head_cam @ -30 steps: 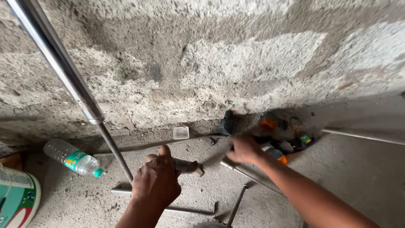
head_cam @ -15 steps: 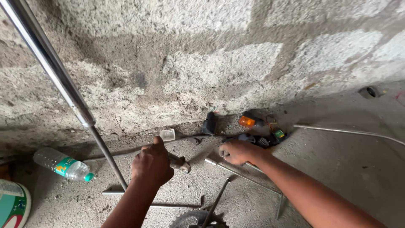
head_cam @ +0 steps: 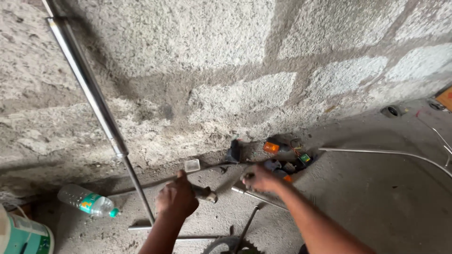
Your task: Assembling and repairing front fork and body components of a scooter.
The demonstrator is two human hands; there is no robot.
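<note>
My left hand is closed around a metal tool handle whose dark stub end sticks out to the right, low on the concrete floor. My right hand is curled into a fist just right of it, with a small dark part at its thumb, mostly hidden. It rests above a short metal tube that runs under my forearm. A thin long rod lies along the foot of the wall behind both hands. Just past my right hand is a pile of small parts with an orange lamp.
A steel pole leans against the rough block wall. A plastic bottle and a paint bucket sit at the left. A toothed sprocket lies at the bottom edge. A curved chrome tube runs along the floor at the right.
The view has shifted, so the bottle and pole sit further right in frame. Both hands stay closed in nearly the same places, the left on the handle, the right beside the parts pile.
</note>
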